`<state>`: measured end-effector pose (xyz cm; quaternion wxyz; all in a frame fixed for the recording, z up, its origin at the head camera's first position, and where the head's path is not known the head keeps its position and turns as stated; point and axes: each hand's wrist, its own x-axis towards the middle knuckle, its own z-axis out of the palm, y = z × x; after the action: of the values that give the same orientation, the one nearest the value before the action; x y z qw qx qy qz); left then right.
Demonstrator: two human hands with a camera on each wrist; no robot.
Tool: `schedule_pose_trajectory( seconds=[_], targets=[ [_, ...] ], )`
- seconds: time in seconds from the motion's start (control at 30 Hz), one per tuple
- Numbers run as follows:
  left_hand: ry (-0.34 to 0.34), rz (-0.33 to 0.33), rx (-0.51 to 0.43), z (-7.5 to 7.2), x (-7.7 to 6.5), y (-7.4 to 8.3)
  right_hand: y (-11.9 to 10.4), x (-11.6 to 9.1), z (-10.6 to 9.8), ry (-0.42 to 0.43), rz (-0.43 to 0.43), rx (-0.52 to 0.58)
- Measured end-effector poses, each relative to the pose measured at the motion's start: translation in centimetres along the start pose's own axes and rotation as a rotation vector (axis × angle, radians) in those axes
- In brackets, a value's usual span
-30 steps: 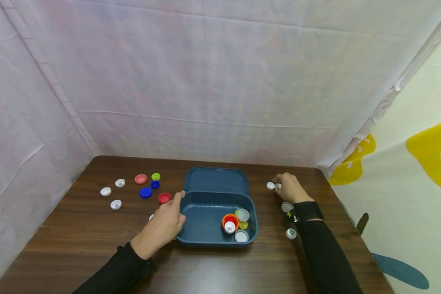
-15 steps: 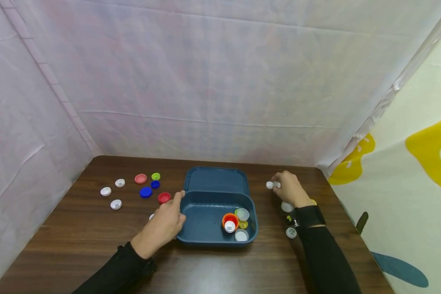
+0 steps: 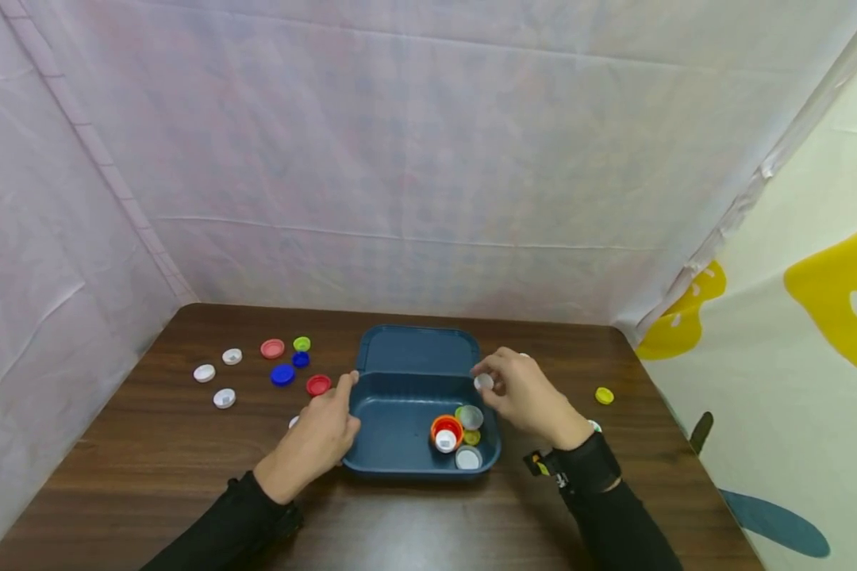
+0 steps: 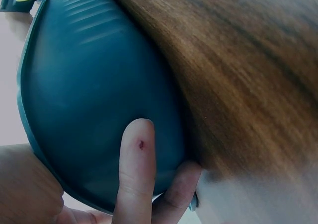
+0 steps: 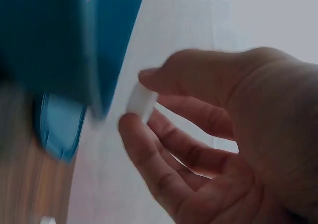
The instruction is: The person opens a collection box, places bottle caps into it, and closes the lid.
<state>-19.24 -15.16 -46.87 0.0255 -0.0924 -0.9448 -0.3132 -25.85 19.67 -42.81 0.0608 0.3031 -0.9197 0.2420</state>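
White cap (image 3: pixel 483 382) pinched between thumb and fingers of our right hand (image 3: pixel 523 395), just by right rim of blue box (image 3: pixel 389 436). Our left hand (image 3: pixel 317 432) grips box's left side. Inside box, we see orange-red cap (image 3: pixel 451 427) among others; loose caps (image 3: pixel 282 375) lie on counter (image 3: pixel 407 523) to left.

1. Head: high, faces forward-down, farthest; covers table (image 3: pixel 150 468).
2. Left wrist: close, rolled, on box (image 4: pixel 94 85) side.
3. Right wrist: close, rolled, on right hand (image 5: pixel 248 129), cap (image 5: pixel 141 102).
4. Head, right wrist share cap; all share box.
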Motion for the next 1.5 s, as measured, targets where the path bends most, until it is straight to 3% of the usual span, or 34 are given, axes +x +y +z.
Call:
schedule_pose_trajectory(
  seconds=[0.27,0.4,0.73,0.97,1.5],
  targets=[
    [-0.017,-0.021,-0.007,0.0,0.0,0.2,-3.7,-0.9,1.3,-0.285,-0.102,0.106],
    [-0.015,-0.025,-0.006,0.0,-0.1,0.2,-4.4,-1.1,1.6,-0.370,-0.110,0.129],
    [0.016,0.011,0.042,0.1,-0.2,0.1,-4.6,-1.3,1.3,-0.373,-0.109,0.142],
    [0.021,0.018,0.064,0.0,0.0,0.1,-4.3,-1.3,0.6,-0.325,-0.127,0.118],
    [0.027,0.014,0.045,0.0,0.1,0.3,-2.6,-1.2,-0.3,-0.264,-0.086,0.115]
  ],
)
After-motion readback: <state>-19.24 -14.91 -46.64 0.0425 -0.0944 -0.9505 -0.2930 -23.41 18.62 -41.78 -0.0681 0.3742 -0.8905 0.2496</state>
